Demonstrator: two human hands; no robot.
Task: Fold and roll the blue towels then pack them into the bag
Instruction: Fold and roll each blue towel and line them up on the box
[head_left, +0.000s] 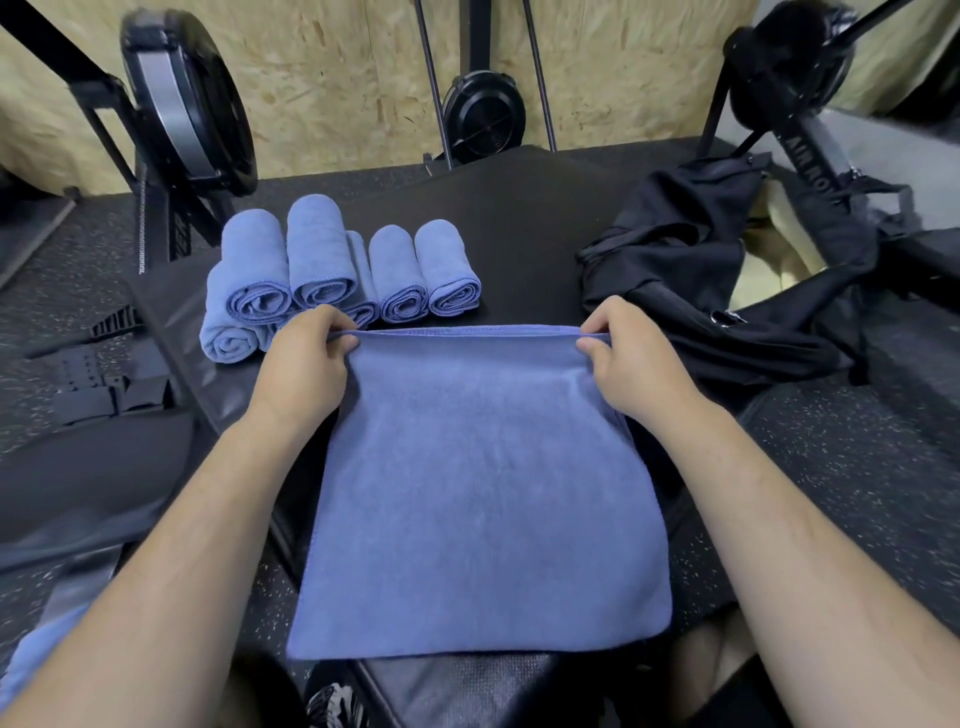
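Observation:
A blue towel (478, 493) lies flat and folded on a black bench (493, 234) in front of me. My left hand (306, 358) pinches its far left corner, and my right hand (623, 358) pinches its far right corner. Several rolled blue towels (322, 270) sit in a stacked cluster at the far left of the bench, just beyond my left hand. A black bag (701, 270) lies crumpled at the right, close to my right hand, with a pale lining showing in its opening.
Black gym machines with round flywheels stand at the back left (182, 104), back centre (483, 117) and back right (795, 67) against a chipboard wall. Speckled rubber flooring surrounds the bench. Another bit of blue cloth (36, 654) shows at the lower left edge.

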